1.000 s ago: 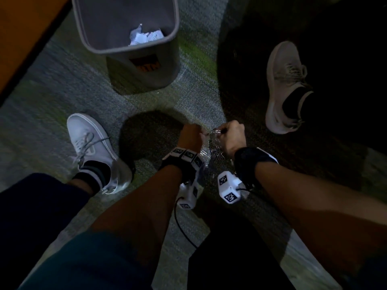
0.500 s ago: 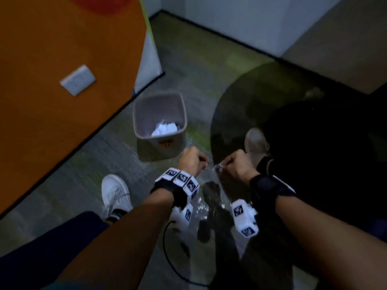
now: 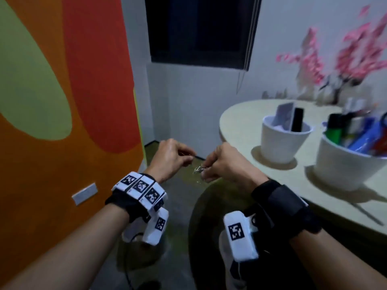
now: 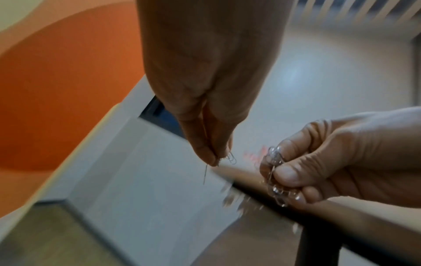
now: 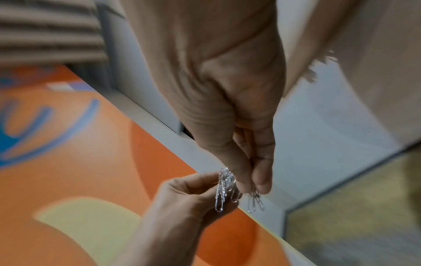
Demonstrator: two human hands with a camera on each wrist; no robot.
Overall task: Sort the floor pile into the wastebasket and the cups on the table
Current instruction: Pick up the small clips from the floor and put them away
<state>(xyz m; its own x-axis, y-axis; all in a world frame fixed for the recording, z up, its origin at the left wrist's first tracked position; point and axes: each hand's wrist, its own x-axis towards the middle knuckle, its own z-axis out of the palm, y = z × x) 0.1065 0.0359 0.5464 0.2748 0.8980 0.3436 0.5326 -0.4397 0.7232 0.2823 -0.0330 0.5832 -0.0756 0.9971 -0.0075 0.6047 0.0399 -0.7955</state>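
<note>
- We hold both hands raised in front of us, just off the left edge of the round counter [image 3: 236, 122], over the floor.
- Our left hand [image 3: 169, 158] has its thumb and forefinger closed in a pinch on a few paper clips [image 4: 231, 158]; a straightened wire end hangs below the fingertips.
- Our right hand [image 3: 224, 166] has its fingers curled around a larger bunch of paper clips [image 4: 275, 172], pressed between thumb and forefinger.
- The two hands sit close together, fingertips facing, and the two bunches are near each other; we cannot tell whether they touch.
- Two white cups stand on the counter: the near cup [image 3: 343, 164] holds markers and pens; the far cup [image 3: 282, 141] holds a card and a dark stick.
- An orange wall [image 3: 94, 101] rises at the left.
</note>
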